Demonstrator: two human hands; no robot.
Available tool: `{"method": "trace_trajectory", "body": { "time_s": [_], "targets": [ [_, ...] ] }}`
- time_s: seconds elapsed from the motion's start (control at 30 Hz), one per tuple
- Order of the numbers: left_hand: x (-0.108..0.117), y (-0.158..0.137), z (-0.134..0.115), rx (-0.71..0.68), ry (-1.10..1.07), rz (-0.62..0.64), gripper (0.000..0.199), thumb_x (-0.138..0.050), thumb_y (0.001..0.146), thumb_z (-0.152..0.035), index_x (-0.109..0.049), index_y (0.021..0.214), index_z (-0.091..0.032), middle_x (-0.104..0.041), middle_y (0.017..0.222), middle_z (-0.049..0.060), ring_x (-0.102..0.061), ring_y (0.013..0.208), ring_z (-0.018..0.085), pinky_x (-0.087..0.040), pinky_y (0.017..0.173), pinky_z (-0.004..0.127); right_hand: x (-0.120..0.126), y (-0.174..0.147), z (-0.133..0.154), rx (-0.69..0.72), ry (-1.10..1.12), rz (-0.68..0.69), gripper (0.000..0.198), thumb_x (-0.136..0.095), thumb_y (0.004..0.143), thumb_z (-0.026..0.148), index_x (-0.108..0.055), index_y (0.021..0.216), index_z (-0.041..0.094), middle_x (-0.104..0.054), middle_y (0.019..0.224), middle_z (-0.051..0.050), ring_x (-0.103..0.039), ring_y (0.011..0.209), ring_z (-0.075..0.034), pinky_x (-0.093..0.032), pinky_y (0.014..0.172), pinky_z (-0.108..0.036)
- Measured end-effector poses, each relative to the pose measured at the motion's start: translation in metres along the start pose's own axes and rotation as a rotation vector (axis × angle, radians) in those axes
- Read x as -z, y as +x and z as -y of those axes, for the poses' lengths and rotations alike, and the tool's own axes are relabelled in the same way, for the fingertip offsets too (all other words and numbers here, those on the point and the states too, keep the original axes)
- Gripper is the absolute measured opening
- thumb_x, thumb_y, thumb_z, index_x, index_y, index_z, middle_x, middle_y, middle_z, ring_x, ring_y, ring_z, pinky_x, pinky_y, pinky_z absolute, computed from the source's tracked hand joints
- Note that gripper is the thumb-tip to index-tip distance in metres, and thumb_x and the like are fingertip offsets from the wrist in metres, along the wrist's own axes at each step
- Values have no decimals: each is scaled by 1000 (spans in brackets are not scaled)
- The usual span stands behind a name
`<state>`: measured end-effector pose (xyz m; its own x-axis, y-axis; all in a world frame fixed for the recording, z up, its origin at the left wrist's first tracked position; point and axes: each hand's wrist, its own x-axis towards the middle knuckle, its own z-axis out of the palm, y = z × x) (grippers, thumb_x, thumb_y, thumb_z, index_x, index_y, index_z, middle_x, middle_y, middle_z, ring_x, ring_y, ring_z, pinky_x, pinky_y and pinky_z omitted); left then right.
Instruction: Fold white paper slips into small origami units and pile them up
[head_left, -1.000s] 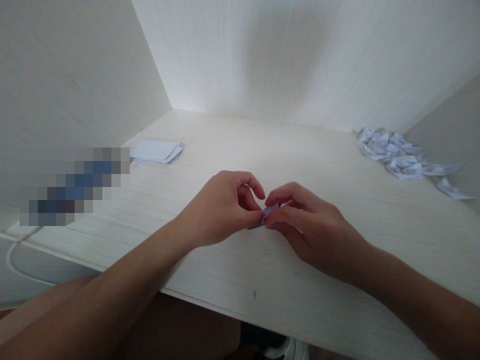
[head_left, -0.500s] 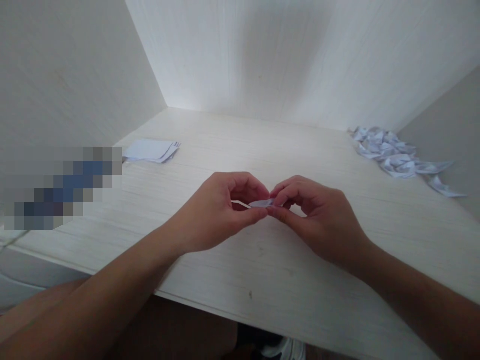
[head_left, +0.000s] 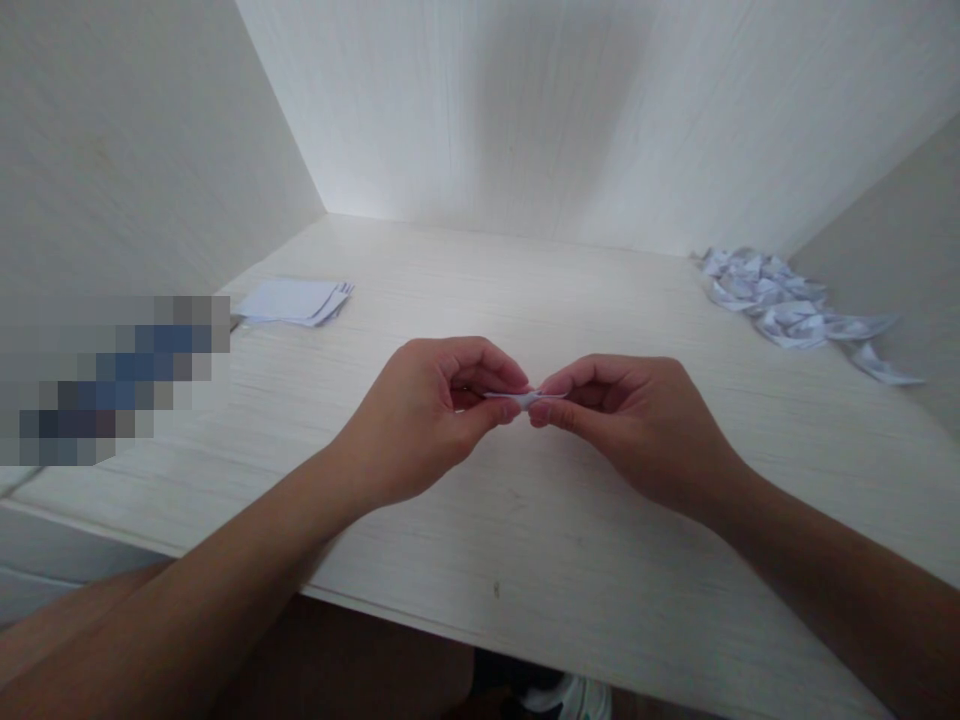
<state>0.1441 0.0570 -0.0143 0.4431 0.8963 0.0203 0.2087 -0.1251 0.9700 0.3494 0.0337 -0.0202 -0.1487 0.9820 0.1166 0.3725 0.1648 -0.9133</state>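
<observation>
Head view: the left hand (head_left: 412, 420) and right hand (head_left: 637, 430) are together pinching 1 folded paper (head_left: 527, 401) over the table (head_left: 465, 550).

- Between the left hand (head_left: 420, 425) and right hand (head_left: 637, 430), the folded paper (head_left: 527, 400) was white, faintly lilac.
- Beyond the left hand, the paper stack (head_left: 289, 300) was white with dark purplish marks at its right edge.
- Beyond the right hand, the paper pile (head_left: 765, 295) was white, shaded bluish grey.
- Beneath both hands, the desk (head_left: 465, 290) was off-white with fine grey streaks.
- Left of the left hand, a pixelated patch (head_left: 127, 380) showed blue, grey and near-black squares.
</observation>
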Motion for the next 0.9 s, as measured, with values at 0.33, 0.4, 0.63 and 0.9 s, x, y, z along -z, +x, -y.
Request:
{"method": "trace_trajectory", "body": {
  "time_s": [0.33,0.4,0.63,0.9],
  "targets": [
    [9,0,-2,42,11,93,16,-79,82,-29,-73,95,-20,-79,88,3,-73,82,19,-58,72,30,7,6,0,-77,92,115,25,-83,80,44,-78,78,19,-78,74,-5,-72,70,-18,-57,68,-32],
    [13,0,-2,74,36,134,19,-80,82,-33,-73,91,-19,-77,84,4,-72,78,19,-56,67,28,10,7,-2,-128,131,173,24,-82,81,43,-78,78,19,-77,73,-4,-70,70,-17,-56,70,-32],
    [14,4,5,30,-146,211,19,-82,82,-36,-75,84,-18,-71,71,1,-63,65,12,-52,61,22,11,6,-5,-369,553,424,29,-84,81,40,-71,76,15,-65,68,1,-57,62,-9,-45,60,-23],
    [6,3,12,18,-470,231,28,-79,86,-44,-75,74,-18,-71,69,2,-65,55,11,-53,51,20,6,2,-4,-330,844,449,29,-83,86,37,-69,81,11,-59,70,3,-50,57,-4,-38,54,-18]
  ]
}}
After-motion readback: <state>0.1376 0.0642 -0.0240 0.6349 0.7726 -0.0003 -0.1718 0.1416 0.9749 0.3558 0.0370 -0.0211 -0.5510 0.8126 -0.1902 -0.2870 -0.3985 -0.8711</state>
